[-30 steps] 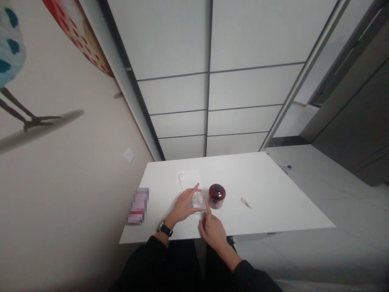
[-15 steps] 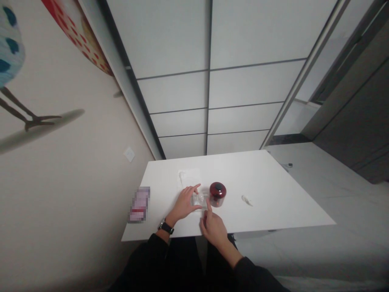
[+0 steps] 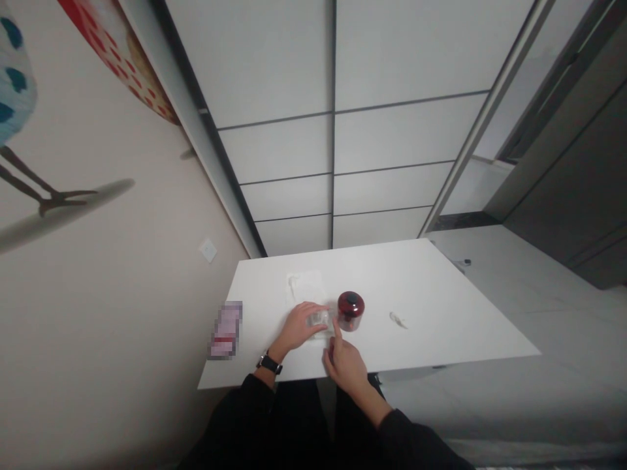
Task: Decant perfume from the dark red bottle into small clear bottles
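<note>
Curved around a small clear plastic piece [image 3: 319, 318], my left hand [image 3: 298, 326] has its thumb on the near side and its fingers on the far side. Beneath and beside that piece lies a clear, flat-edged container [image 3: 329, 331], partly hidden by the hands. My right hand [image 3: 347, 362] points its index finger forward at the container's right edge, its other fingers curled; the fingertip appears to touch it. Just right of the fingertip stands a food chopper [image 3: 351, 312] with a dark red lid and a clear bowl.
A thin transparent sheet [image 3: 307, 285] lies behind my left hand on the white table [image 3: 421, 287]. A small pale stringy bundle [image 3: 398, 320] is to the right. At the table's left edge is a blurred pink object [image 3: 225, 330]. A wall borders the left side.
My left hand has closed in from a wider spread, its fingers lowering and curling round the clear piece. My right hand has hardly moved. The view shifted slightly.
</note>
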A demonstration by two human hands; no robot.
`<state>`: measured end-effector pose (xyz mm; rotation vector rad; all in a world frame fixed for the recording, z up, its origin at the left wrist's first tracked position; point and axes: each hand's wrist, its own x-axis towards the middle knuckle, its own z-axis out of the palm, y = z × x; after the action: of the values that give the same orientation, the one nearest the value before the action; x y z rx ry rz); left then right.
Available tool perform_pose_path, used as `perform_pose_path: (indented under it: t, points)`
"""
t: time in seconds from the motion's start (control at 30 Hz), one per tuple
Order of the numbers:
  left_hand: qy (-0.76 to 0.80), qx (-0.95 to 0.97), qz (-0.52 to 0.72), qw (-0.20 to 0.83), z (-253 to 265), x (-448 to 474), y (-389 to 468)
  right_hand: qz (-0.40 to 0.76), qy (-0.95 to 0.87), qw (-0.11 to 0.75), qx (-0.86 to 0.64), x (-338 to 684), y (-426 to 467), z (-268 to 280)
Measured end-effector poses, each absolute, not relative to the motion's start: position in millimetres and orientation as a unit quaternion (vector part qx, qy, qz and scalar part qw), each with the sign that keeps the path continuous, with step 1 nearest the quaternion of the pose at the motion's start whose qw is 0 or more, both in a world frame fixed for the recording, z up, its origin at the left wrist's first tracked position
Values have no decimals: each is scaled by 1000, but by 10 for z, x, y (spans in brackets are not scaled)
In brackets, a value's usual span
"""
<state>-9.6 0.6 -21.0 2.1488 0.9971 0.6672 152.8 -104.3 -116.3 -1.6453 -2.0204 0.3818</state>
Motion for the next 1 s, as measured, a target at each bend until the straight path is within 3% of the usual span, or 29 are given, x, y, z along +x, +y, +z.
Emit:
perform_pose_path:
  t: [0.3,1.0]
  points:
    - [424,760,355,341,29,-56,-1,142,-739,242,-612,1519,-1038,-1136]
    - [467,623,374,503,46,-298,601,135,-731,287,-605,1506,-1070,-1215]
